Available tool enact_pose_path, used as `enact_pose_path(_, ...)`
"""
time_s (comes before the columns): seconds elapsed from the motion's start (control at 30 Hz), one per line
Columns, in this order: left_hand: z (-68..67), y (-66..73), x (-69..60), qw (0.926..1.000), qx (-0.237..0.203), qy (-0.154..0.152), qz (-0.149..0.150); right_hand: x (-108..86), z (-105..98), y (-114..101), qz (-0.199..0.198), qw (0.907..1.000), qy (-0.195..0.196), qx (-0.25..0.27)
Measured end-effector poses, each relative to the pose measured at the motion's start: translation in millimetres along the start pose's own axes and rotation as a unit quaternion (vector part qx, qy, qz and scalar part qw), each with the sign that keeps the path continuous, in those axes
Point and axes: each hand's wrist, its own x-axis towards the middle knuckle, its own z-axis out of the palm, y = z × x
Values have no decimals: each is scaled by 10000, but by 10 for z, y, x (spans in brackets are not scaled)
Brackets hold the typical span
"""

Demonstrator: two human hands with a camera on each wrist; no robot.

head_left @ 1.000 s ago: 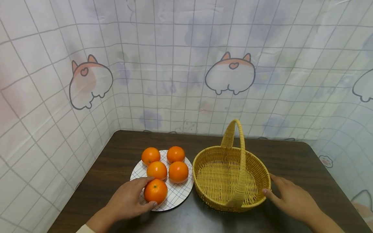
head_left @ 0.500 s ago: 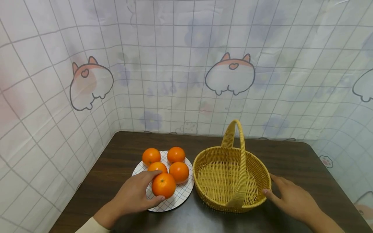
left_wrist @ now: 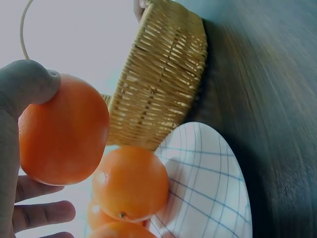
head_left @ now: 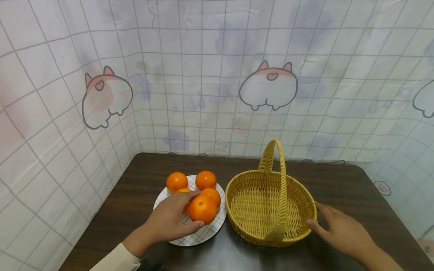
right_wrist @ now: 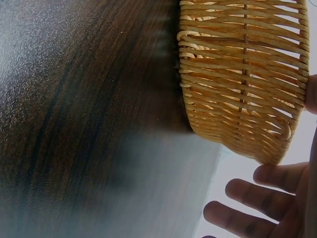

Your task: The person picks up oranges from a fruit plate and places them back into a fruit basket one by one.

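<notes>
The left hand (head_left: 171,218) pinches an orange (head_left: 202,210) above the patterned plate (left_wrist: 208,173); its green stem end faces up, and, nearly round, it has no clear long axis. The oval basket (head_left: 251,210) stands just beside the plate, its long axis running side to side, its handle (head_left: 282,188) arching from far rim to near. The right hand (head_left: 346,231), fingers spread, touches its right rim. The held orange partly covers another orange (head_left: 216,195). The right wrist view cuts off the right thumb.
</notes>
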Motion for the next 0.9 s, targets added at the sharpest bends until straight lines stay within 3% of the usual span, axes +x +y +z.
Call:
enact_pose_path(0.17, 3, 65, 82, 9999, -30, -48, 162, 1, -12, 5, -53, 10000, 21, -4)
enact_pose_path(0.9, 168, 261, 375, 9985, -390, -191, 329, 0, 11, 9, -4, 10000, -9, 12)
